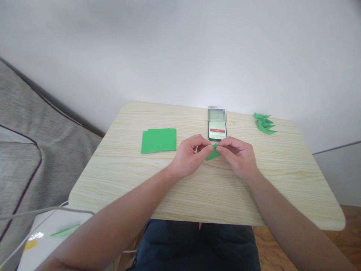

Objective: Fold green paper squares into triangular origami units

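Observation:
A small folded piece of green paper (pixel 212 154) is held between my two hands over the middle of the table. My left hand (pixel 191 154) pinches its left upper edge between thumb and forefinger. On the other side, my right hand (pixel 238 154) pinches the upper right corner the same way. The fingertips of both hands nearly meet at the paper's top, and they cover part of its folds. Just beyond the hands lies a phone (pixel 217 130) with its screen lit.
A stack of green paper sheets (pixel 158 141) lies left of my hands. Several folded green paper pieces (pixel 265 124) rest at the table's (pixel 296 188) back right, near the white wall (pixel 180 56). A grey sofa (pixel 53 131) and a cable (pixel 56 208) are at the left.

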### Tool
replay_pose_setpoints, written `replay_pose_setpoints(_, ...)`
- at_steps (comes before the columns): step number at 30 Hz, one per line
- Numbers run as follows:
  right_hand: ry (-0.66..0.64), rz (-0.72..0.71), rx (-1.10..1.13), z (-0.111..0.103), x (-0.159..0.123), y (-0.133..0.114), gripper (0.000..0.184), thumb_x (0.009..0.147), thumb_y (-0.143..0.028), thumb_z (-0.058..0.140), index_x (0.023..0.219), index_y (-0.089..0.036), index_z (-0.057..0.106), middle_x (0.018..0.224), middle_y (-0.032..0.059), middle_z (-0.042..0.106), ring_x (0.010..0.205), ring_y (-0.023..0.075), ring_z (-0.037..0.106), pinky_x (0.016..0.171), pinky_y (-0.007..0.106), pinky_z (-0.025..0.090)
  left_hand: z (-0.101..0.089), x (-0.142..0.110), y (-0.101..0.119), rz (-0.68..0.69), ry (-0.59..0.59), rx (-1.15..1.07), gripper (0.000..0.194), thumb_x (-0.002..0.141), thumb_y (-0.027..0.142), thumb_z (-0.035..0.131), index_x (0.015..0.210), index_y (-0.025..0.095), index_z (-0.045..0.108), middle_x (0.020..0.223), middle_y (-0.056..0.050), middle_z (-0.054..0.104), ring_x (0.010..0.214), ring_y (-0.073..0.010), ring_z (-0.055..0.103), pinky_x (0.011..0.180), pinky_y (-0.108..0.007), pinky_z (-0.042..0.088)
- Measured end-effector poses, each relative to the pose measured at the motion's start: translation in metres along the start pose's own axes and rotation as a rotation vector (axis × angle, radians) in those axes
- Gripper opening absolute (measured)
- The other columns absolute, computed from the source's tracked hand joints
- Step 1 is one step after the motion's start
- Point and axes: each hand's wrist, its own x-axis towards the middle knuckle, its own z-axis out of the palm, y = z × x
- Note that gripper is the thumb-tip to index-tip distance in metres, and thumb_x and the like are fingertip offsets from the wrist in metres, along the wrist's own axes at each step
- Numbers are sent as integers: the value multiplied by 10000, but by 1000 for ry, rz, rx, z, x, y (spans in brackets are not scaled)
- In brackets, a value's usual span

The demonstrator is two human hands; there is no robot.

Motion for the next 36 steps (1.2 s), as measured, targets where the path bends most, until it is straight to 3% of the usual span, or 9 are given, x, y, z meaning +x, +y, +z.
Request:
replay_pose_setpoints(7, -30, 21, 8, 0, -1, -5, 94, 920, -290, 739, 863, -222, 772, 798, 6, 712, 760, 159, 640, 707, 308, 500, 3, 0, -1, 64, 34, 109, 146, 889, 204, 676, 750, 168, 700, 697, 9, 609, 668, -115, 494, 646, -280, 390)
replay_pose_setpoints(19, -119, -26, -24, -1, -1, -8, 163, 982, -308, 664, 865, -219, 734, 809, 12, 661, 779, 167, 599, 731, 329, 463, 4, 0, -1, 25, 40, 105, 183, 867, 224, 710, 702, 168, 656, 668, 22, 588, 647, -107, 473, 622, -274, 373)
replay_pose_setpoints(30, -48, 15, -41, 2, -1, -1, 97, 941, -309, 717, 897, -227, 744, 824, -3, 682, 748, 150, 600, 680, 302, 468, 1, -2, -7, 150, -23, 174, 113, 930, 168, 617, 859, 177, 704, 789, -17, 647, 768, -145, 578, 707, -306, 440)
replay_pose_setpoints(36, -4, -13, -28, 3, 0, -3, 101, 896, -309, 775, 967, -239, 764, 894, 14, 742, 817, 173, 681, 741, 318, 533, 3, -3, -11, 247, 0, 216, 82, 929, 179, 638, 864, 180, 689, 786, -20, 645, 776, -155, 580, 734, -323, 453)
